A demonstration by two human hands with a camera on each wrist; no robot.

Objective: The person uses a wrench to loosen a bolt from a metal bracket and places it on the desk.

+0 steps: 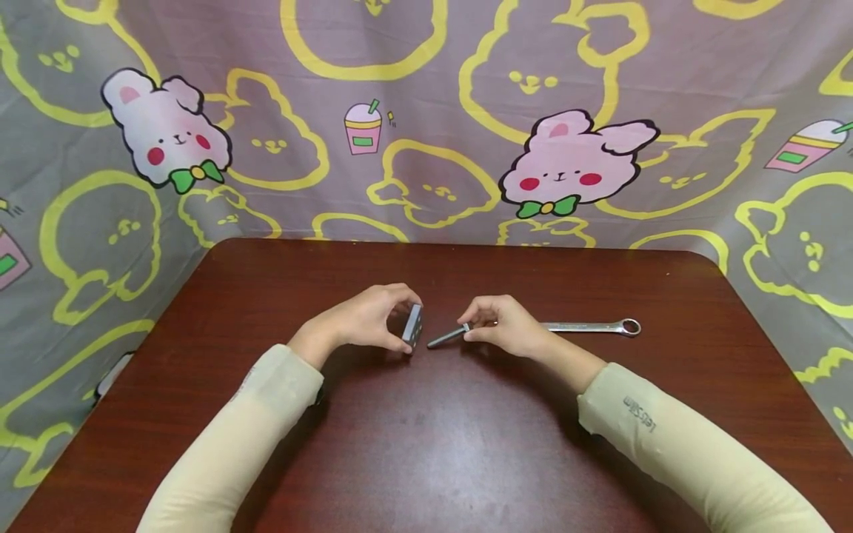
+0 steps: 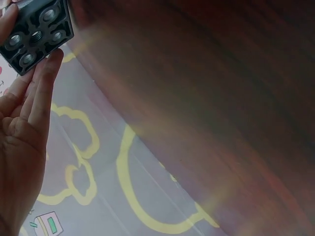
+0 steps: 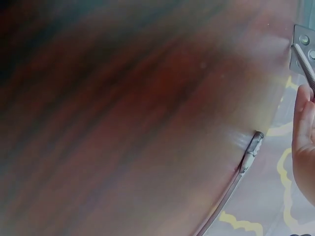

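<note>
My left hand (image 1: 373, 318) grips a grey, squarish metal block (image 1: 411, 326) by its edges, thumb below and fingers above in the head view. Several round recesses and a threaded centre hole mark the block's face (image 2: 44, 38) in the left wrist view. Opposite it, my right hand (image 1: 512, 326) pinches a bolt (image 1: 444, 339) near its head, the shank pointing left at the block. A small gap separates the bolt's tip from the block. In the right wrist view the threaded shank (image 3: 304, 64) crosses in front of the block (image 3: 297, 37).
A silver combination wrench (image 1: 589, 327) lies on the brown table (image 1: 426, 459) behind and right of my right hand, its ring end to the right and its other end hidden by the hand. A patterned cloth (image 1: 433, 111) hangs behind the table and along both sides.
</note>
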